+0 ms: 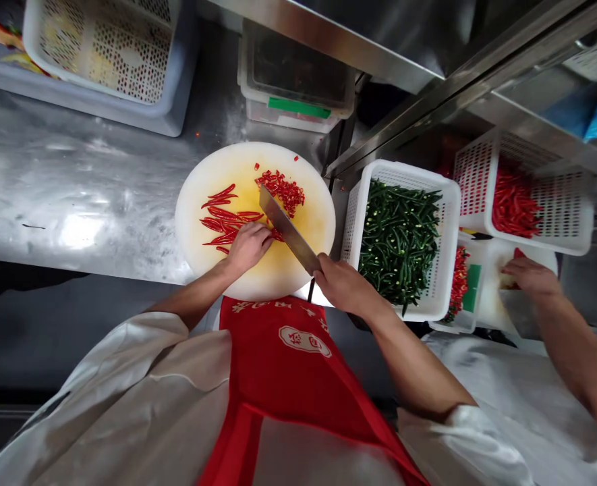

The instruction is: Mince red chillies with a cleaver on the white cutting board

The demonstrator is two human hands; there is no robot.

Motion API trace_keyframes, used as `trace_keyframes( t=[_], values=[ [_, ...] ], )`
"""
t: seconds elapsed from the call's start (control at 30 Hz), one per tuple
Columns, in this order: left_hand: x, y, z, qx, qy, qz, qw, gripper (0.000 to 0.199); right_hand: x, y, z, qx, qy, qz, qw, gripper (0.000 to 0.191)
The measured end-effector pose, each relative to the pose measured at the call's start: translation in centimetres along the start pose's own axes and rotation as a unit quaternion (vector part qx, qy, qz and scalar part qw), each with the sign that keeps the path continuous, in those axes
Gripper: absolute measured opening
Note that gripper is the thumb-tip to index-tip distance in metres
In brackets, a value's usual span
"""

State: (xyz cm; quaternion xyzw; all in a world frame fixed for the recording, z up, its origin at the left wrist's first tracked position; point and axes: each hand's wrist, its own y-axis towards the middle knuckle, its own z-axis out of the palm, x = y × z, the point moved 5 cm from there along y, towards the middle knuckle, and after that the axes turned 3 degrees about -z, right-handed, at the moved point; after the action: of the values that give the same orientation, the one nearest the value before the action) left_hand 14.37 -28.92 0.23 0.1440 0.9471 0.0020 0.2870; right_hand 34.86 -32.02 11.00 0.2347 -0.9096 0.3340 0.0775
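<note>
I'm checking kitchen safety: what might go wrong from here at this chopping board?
The left hand is close to the knife in the right hand, so a slip might nick it. Chopped chilies lie beside the knife on the board; a careless stroke could knock some off, and one stray bit sits near its far rim.

Round white plastic cutting board (245, 169) is reading bright; glossy red chilies (226, 214) are catching small highlights. Silver stainless-steel tabletop (40, 182) is throwing a near-white glare patch at left. Area below its front edge is sinking into shadow. Grey steel overhead shelf (379, 34) is reading dim. Wide lens is stretching the white cloth sleeve (116, 358) toward bottom-left; co-worker's bare hand (532, 277), far right, is looking soft.
</note>
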Motion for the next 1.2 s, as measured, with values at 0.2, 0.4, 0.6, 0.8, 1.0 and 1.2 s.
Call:
trace_keyframes(
  t=[0.2,0.4,0.6,0.8,1.0,1.2],
  values=[
    [0.4,0.2,0.9,0.015,-0.02,0.015,1.0,0.026,0.3,0.2,3.7,0.031,0.017,0.072,0.997,0.021],
    [0.3,0.5,0.8,0.014,0.01,0.044,0.999,0.024,1.2,4.2,3.1,-0.005,0.002,0.054,0.999,0.024],
    [0.5,-0.3,-0.5,-0.008,0.065,0.01,0.998,0.018,0.6,0.8,0.6,-0.002,-0.003,0.022,1.0,0.02],
    [0.5,-0.3,-0.3,0.025,0.088,0.014,0.996,0.02,1.0,-0.1,3.1,0.01,0.031,0.038,0.999,0.019],
    [0.4,0.0,-0.2,0.064,0.074,0.031,0.995,0.024,1.4,3.2,5.5,-0.011,0.073,0.082,0.994,0.021],
    [0.2,-0.4,-1.0,0.061,0.071,0.035,0.995,0.023,0.8,1.6,1.7,-0.012,0.016,0.043,0.999,0.021]
  ],
)
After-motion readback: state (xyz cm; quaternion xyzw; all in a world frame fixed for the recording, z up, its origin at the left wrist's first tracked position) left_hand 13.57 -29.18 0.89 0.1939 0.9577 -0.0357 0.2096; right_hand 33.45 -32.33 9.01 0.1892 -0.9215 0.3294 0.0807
